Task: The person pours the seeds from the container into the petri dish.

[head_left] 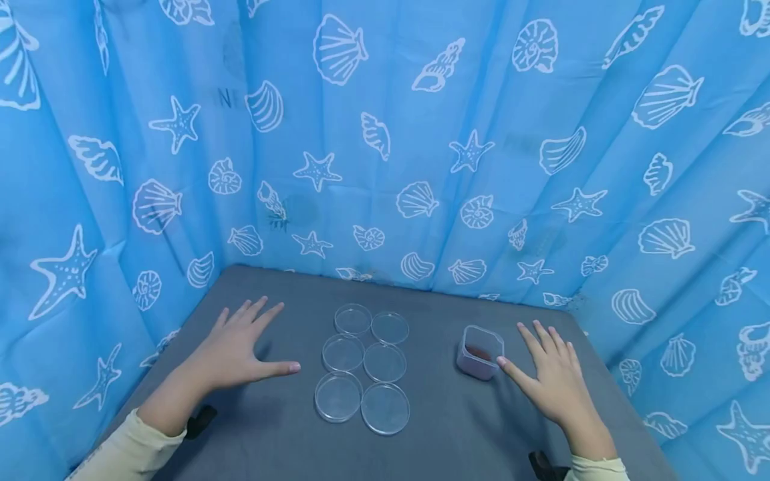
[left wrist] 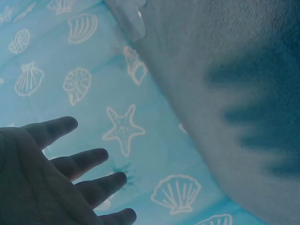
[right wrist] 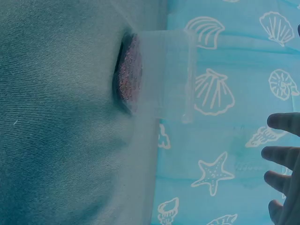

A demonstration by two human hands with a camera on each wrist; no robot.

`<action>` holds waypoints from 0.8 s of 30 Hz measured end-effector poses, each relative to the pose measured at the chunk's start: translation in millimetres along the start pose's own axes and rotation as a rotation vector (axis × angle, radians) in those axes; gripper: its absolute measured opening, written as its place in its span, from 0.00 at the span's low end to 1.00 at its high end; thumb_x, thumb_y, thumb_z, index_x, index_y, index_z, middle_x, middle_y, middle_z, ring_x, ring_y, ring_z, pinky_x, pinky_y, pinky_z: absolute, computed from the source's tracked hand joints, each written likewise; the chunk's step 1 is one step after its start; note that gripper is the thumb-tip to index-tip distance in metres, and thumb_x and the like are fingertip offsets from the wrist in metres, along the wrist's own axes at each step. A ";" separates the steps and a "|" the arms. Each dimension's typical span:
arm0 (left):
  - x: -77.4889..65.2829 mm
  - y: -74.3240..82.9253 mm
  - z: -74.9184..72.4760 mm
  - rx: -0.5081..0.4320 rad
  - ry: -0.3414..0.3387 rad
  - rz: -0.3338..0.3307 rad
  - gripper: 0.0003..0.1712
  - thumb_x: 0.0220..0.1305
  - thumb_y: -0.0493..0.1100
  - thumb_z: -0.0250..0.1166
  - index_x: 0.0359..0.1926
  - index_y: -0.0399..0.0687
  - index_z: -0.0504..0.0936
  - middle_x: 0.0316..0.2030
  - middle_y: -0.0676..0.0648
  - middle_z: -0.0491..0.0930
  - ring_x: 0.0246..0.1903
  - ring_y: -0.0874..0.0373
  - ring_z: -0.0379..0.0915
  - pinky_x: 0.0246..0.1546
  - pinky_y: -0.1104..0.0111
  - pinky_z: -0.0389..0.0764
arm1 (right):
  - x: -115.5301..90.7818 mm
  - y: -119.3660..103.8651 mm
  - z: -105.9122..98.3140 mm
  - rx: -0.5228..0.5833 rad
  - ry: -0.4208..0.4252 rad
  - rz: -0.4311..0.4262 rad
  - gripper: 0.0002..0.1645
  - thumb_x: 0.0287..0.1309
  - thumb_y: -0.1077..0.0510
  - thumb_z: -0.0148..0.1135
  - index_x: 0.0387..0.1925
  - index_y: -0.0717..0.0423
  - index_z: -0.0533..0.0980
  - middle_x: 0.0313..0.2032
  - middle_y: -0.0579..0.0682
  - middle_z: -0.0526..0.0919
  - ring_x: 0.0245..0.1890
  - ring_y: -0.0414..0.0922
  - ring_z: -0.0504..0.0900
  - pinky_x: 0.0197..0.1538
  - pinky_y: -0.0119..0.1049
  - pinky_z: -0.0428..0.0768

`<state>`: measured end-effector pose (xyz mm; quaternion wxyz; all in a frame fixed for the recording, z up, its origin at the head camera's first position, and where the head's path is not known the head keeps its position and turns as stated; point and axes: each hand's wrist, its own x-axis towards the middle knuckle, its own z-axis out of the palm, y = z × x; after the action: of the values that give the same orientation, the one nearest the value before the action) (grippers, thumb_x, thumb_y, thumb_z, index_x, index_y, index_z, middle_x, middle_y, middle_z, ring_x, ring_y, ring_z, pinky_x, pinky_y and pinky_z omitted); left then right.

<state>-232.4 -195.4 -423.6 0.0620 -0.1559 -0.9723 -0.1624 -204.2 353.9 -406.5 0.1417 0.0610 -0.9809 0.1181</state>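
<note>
Several clear petri dishes (head_left: 385,362) lie flat on the grey table in two columns of three. Right of them stands a clear plastic tub (head_left: 480,352), with a layer of small reddish-brown grains (right wrist: 131,70) at its bottom. My left hand (head_left: 236,347) hovers left of the dishes, fingers spread and thumb pointing toward them, holding nothing. On the other side, my right hand (head_left: 553,377) is held above the table just right of the tub, its fingers extended and the thumb tip near the tub's rim in the head view. Nothing is in that hand either.
The grey table (head_left: 433,441) has its back edge against a blue curtain (head_left: 385,167) printed with white shells and starfish, which also hangs along both sides. A dark strap piece (head_left: 201,422) sits at the left wrist, another (head_left: 544,465) at the right.
</note>
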 end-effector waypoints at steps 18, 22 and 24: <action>-9.5 9.0 22.0 -0.290 0.049 0.077 0.57 0.42 0.79 0.67 0.73 0.78 0.54 0.72 0.53 0.59 0.70 0.43 0.59 0.57 0.36 0.67 | 7.7 14.9 30.5 0.291 0.086 -0.017 0.62 0.44 0.38 0.77 0.76 0.47 0.55 0.74 0.61 0.55 0.70 0.69 0.55 0.57 0.75 0.57; -8.8 16.6 26.4 -0.398 0.077 0.109 0.50 0.46 0.73 0.70 0.70 0.78 0.60 0.68 0.58 0.65 0.65 0.52 0.66 0.57 0.44 0.72 | 10.5 18.9 36.5 0.354 0.073 -0.009 0.59 0.48 0.40 0.75 0.75 0.48 0.55 0.73 0.62 0.57 0.69 0.66 0.60 0.57 0.69 0.65; -7.3 20.1 29.1 -0.434 0.096 0.131 0.47 0.49 0.70 0.71 0.69 0.77 0.62 0.65 0.60 0.68 0.60 0.59 0.69 0.55 0.50 0.75 | 12.3 22.2 40.9 0.395 0.061 0.000 0.57 0.51 0.41 0.74 0.75 0.47 0.54 0.72 0.61 0.57 0.68 0.64 0.62 0.57 0.66 0.68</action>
<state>-221.0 -169.6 -446.3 0.0837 -0.2203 -0.8984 -0.3706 -230.1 364.0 -445.7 0.1567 0.0839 -0.9340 0.3100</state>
